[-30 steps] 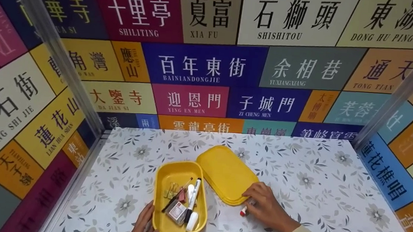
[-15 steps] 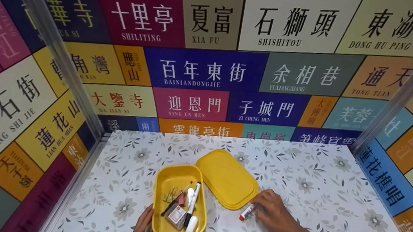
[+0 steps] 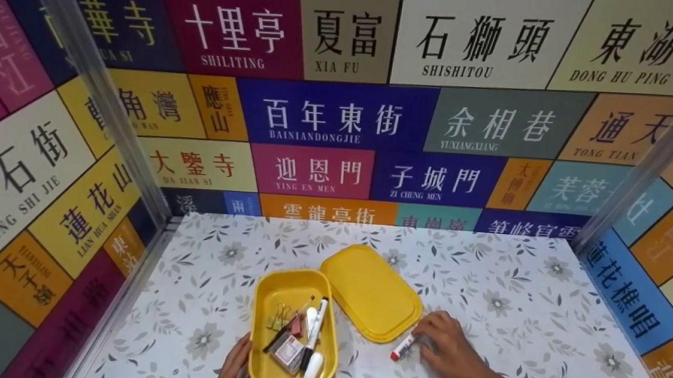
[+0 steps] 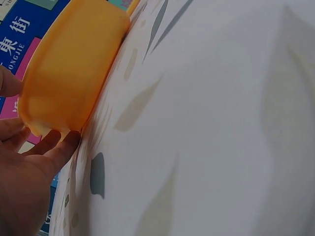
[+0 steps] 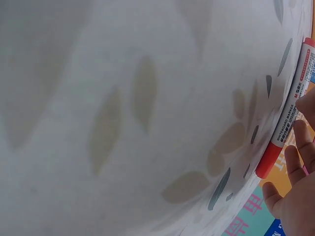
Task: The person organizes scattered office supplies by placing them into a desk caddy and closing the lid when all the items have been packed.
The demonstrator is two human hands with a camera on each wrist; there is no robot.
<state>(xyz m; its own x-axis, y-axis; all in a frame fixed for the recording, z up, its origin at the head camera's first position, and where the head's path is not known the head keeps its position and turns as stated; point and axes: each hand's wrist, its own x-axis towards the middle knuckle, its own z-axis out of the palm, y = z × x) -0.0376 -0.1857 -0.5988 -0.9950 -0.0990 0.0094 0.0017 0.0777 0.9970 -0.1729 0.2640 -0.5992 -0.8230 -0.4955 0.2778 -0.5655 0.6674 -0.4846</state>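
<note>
A yellow plastic box (image 3: 259, 327) lies without its lid on the table, holding a black-and-white marker (image 3: 315, 325), a small clear case (image 3: 287, 353), a white rounded item (image 3: 313, 368) and binder clips (image 3: 281, 315). My left hand (image 3: 233, 370) grips the near left corner of the box, thumb at the rim, fingers on its side, as the left wrist view also shows. A whiteboard marker (image 5: 290, 105), white with red ends, lies on the table. My right hand (image 3: 450, 348) has thumb and forefinger at its barrel, pinching it; the other fingers are spread loosely.
The yellow lid (image 3: 370, 294) lies flat just behind and right of the box, its edge close to the right hand. A floral cloth (image 3: 497, 280) covers the table. Walls with colored name panels (image 3: 330, 110) enclose it on the back and both sides.
My right hand has shifted slightly right, away from the lid's edge, and more of the red-ended marker shows. The left hand and box stay put. The head view has tilted up a little.
</note>
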